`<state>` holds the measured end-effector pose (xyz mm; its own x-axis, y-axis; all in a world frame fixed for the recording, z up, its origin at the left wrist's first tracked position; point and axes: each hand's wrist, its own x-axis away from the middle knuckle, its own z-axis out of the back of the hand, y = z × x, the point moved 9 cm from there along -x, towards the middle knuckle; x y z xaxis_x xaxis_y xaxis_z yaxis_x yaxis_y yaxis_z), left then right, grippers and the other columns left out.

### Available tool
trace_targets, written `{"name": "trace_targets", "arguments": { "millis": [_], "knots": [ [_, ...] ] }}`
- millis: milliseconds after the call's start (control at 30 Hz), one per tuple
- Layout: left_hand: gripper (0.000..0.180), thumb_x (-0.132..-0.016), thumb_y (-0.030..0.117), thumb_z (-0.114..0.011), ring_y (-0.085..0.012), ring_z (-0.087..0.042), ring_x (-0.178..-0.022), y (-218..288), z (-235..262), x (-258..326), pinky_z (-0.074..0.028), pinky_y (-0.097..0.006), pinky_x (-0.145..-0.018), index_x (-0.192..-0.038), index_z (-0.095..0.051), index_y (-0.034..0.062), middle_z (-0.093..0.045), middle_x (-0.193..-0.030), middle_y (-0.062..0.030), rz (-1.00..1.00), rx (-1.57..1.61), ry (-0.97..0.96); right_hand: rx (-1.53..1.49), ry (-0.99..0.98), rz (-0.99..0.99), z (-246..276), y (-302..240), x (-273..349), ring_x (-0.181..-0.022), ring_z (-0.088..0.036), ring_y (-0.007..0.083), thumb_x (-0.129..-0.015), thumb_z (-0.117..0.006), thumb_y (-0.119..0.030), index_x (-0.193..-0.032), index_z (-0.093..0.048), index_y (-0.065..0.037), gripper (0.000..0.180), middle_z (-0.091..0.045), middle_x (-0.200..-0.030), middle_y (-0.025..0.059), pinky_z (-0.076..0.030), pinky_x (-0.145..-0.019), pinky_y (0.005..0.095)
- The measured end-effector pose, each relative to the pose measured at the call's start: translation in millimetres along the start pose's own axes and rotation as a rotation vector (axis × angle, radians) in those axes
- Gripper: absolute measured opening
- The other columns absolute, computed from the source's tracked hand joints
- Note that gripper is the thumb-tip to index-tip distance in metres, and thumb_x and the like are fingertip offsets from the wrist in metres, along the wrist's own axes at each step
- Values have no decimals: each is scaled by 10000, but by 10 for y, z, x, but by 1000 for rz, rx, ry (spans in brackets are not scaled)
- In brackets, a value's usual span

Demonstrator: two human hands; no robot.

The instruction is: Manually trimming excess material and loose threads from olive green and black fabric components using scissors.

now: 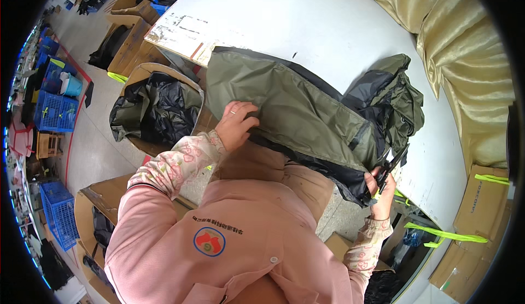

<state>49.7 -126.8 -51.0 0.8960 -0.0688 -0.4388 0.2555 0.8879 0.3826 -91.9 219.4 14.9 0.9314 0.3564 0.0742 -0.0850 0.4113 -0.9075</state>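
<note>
A long olive-green fabric piece [295, 96] with black lining lies across the table's near edge, its near side hanging toward my lap. My left hand [236, 122], with a ring on one finger, is closed at the near edge of its left part, fingers bent over the cloth. At the right end, my right hand [381, 190] grips black scissors [392, 163], blades pointing up and away; the fabric's corner sits against its fingers. Beyond that hand, a crumpled bundle of the same green and black fabric [391, 93] rests on the table, touching the long piece.
The white table [262, 14] has a worn left corner. Left of it stands a cardboard box [198, 93] holding black and green fabric. More boxes, blue crates [56, 111] and a red floor line lie farther left. A gold curtain [465, 58] and carton [481, 211] border the right.
</note>
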Motion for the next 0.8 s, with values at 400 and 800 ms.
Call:
{"name": "trace_targets", "arguments": {
  "millis": [400, 800],
  "knots": [
    [365, -613, 35, -704, -286, -507, -1017, 137, 205, -67, -395, -435, -876, -963, -642, 116, -520, -1098, -81, -92, 152, 77, 122, 87, 14, 220, 141, 20, -657, -423, 45, -797, -694, -71, -818, -523, -62, 172, -485, -722, -61, -359, -609, 200],
    [95, -827, 76, -634, -19, -495, -720, -48, -242, -225, -406, -180, -666, -905, -614, 25, -568, -786, 50, 519, 1405, -334, 129, -14, -100, 179, 499, -2, -601, -359, 22, -781, -677, -4, -756, -497, -75, 196, -441, -667, -87, -304, -536, 185]
  ]
}}
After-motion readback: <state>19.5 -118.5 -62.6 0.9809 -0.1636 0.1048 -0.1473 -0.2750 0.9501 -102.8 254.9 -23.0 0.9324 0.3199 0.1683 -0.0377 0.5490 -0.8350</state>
